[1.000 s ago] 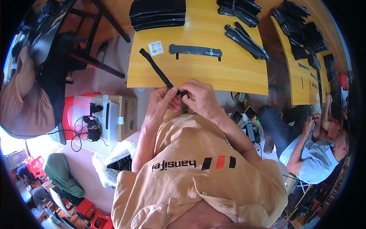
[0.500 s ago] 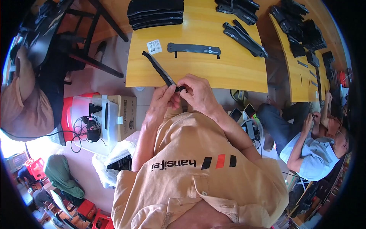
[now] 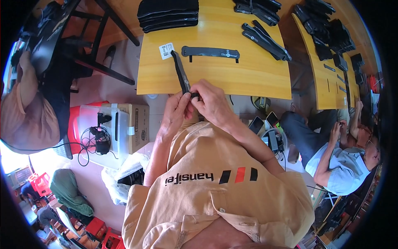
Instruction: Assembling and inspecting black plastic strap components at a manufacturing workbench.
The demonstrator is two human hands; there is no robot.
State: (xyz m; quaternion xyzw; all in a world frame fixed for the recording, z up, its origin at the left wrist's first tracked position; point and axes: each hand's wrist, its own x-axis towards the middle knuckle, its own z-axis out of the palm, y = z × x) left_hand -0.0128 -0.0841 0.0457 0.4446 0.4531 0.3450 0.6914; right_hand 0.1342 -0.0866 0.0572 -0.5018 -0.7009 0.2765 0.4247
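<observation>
A black fabric strap (image 3: 180, 71) reaches from my hands onto the near left of the yellow table, its far tip over a white label sheet (image 3: 166, 50). My left hand (image 3: 176, 108) pinches the strap's near end between thumb and fingers. Close against it, my right hand (image 3: 210, 100) is closed on the same end, where a small dark piece shows between the fingertips. Exactly how that end is folded or joined is hidden by the fingers. Beyond my hands lies a flat dark strap (image 3: 210, 52) with two short black tabs under its near edge.
A stack of black straps (image 3: 168, 15) stands at the table's (image 3: 248, 85) back left; a loose strap pile (image 3: 265, 40) lies at right. Left of me are a clear bin (image 3: 105, 137) with cables and a cardboard box (image 3: 139, 124). A person (image 3: 338, 164) works at right.
The strap's far end has swung right, from pointing far left to a steeper line over the label sheet. Both hands keep their hold at almost the same spot.
</observation>
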